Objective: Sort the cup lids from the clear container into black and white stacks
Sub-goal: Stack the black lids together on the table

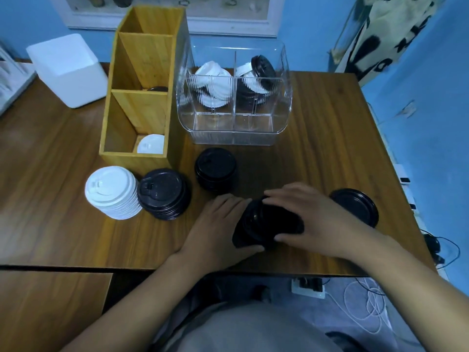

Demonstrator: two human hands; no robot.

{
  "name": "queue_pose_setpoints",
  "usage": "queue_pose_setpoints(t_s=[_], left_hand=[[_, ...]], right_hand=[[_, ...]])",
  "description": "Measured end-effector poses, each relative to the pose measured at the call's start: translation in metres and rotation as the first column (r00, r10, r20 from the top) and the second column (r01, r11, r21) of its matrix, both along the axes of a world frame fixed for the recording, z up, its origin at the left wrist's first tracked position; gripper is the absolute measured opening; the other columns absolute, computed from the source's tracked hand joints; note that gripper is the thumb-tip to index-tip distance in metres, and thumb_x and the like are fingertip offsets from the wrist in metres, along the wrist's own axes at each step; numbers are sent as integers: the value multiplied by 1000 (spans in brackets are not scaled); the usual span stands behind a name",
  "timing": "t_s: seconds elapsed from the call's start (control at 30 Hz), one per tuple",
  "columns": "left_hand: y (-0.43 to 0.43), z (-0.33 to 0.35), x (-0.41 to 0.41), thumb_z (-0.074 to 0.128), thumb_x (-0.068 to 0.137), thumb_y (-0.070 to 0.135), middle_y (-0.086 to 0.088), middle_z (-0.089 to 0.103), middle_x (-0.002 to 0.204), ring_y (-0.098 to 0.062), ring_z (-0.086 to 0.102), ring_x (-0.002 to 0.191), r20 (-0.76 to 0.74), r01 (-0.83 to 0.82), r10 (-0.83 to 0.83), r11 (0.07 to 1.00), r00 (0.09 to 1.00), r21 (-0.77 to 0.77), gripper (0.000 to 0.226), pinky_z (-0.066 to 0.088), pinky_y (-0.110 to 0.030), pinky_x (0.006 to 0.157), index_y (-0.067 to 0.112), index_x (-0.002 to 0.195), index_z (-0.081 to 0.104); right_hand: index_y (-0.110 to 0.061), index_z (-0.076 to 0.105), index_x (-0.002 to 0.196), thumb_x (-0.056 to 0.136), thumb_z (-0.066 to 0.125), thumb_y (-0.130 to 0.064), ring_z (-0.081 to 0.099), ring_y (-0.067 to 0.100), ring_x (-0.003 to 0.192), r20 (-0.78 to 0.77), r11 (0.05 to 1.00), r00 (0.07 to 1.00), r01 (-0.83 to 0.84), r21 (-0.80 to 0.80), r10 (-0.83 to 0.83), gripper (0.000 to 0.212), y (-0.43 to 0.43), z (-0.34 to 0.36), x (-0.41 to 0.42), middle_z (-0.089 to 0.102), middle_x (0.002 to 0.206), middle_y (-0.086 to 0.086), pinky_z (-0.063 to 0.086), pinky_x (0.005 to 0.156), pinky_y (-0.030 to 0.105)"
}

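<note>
Fingers curled, the left hand [220, 224] and right hand [312, 219] gripped a sideways bunch of black lids [269, 223] between them; the clear container [233, 135] stood beyond, the white stack [111, 193] off left.

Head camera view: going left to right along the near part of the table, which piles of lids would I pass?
White lid stack → black lid stack → second black stack → held black lids → low black pile at the far right.

looks like a home room to me: blue painted walls [431, 102], wooden surface [317, 138], power strip [307, 288] and cables [368, 308] on the floor.
</note>
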State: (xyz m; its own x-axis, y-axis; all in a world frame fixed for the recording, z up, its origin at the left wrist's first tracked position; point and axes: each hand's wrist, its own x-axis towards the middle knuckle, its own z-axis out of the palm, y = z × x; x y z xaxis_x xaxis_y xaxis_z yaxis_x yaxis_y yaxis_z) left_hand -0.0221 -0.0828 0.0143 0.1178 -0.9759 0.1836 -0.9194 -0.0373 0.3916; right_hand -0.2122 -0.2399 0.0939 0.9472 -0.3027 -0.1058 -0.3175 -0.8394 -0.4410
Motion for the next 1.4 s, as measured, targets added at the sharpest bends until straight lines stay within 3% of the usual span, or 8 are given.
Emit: queue_pose_setpoints(t_s=[0.47, 0.67, 0.8, 0.9, 1.0, 1.2, 1.3, 1.4], left_hand=[[1, 0, 4, 75, 70, 73, 2, 49, 149, -11, 34, 142, -223, -9, 34, 993, 974, 114, 115, 31, -25, 117, 17, 159, 28], [0, 1, 3, 70, 74, 77, 7, 41, 157, -8, 33, 145, -252, 19, 4, 996, 968, 88, 112, 27, -23, 120, 20, 160, 27], [-3, 7, 1, 73, 77, 71, 4, 49, 150, -7, 36, 139, -242, 47, -31, 997, 970, 59, 101, 12, -6, 115, 19, 156, 37], [-15, 11, -8, 72, 78, 72, 8, 45, 151, -5, 32, 141, -222, 78, -57, 993, 973, 85, 99, 6, -4, 114, 21, 156, 38], [-33, 9, -25, 70, 79, 74, 8, 41, 155, -7, 30, 144, -218, 125, -101, 987, 971, 98, 100, 9, -11, 118, 21, 157, 35], [-52, 10, -39, 75, 76, 72, 9, 47, 150, -6, 37, 141, -224, 147, -125, 985, 967, 85, 99, 14, -11, 117, 19, 154, 42], [-49, 8, -39, 76, 74, 72, 12, 47, 149, -4, 37, 141, -252, 120, -95, 989, 963, 84, 100, 25, -19, 118, 23, 153, 43], [-51, 9, -41, 79, 72, 71, 13, 50, 147, -5, 41, 139, -259, 105, -79, 990, 963, 89, 99, 30, -23, 118, 24, 152, 45]], right_hand=[[-25, 44, 149, 86, 69, -53, 21, 6, 137, -51, 987, 987, -156, -44, 154, 73, 5, -27, 29, 40, 153, -9, 20, 114, 22], [-48, 21, 145, 83, 74, -47, 38, 6, 131, -132, 996, 991, 13, 92, 0, 82, 16, -13, 31, 32, 149, -10, 38, 107, 27], [-49, 22, 146, 83, 75, -46, 30, -11, 135, 20, 963, 987, 152, 221, -160, 83, 17, -1, 3, 27, 153, -29, 29, 111, 17], [-44, 28, 151, 83, 70, -54, 12, -4, 149, 76, 969, 966, 245, 37, -247, 80, -11, 8, -46, 22, 159, -25, 21, 119, 29], [-49, 20, 152, 78, 75, -54, -1, 12, 153, -244, 956, 928, 249, -155, -281, 93, -50, 2, -87, 9, 164, -18, 21, 122, 47], [-46, 49, 141, 83, 64, -36, 45, -1, 128, -289, 968, 931, 247, 53, -222, 61, -76, 9, -105, 45, 145, -22, 40, 110, 30], [-36, 69, 101, 88, 63, -46, 61, -3, 80, -278, 968, 942, 225, 110, -188, 17, -81, 18, -91, 69, 93, -16, 51, 72, 29], [-35, 61, 100, 85, 74, -47, 68, 4, 68, -271, 914, 936, 299, 273, -226, 24, -94, 19, -71, 68, 90, -9, 52, 55, 25]])
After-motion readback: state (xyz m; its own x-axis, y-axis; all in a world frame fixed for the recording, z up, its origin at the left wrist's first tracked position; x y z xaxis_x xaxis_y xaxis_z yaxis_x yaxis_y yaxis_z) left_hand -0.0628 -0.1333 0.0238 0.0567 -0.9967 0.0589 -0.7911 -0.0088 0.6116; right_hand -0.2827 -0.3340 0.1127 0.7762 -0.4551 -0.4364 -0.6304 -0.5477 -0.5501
